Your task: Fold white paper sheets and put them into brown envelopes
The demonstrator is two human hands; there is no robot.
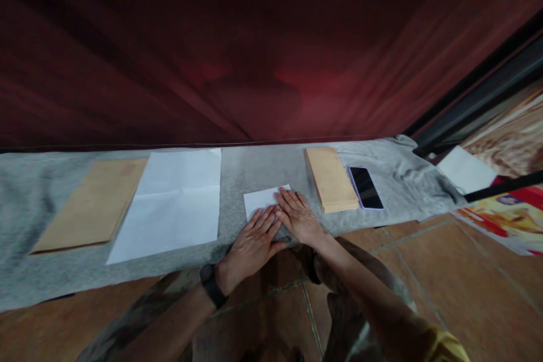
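A small folded white paper (262, 200) lies on a grey cloth (254, 172) spread over the floor. My left hand (253, 243) rests flat on the paper's near edge, fingers stretched out; a black band circles that wrist. My right hand (298, 216) lies flat beside it on the paper's right part, fingers also extended. Both hands press down side by side and hold nothing.
A large white sheet (173, 203) with fold creases and a brown envelope (95, 203) lie at left. A stack of brown envelopes (331, 178) and a dark phone (365, 187) lie at right. Dark red curtain behind; tiled floor in front; printed papers (504, 215) far right.
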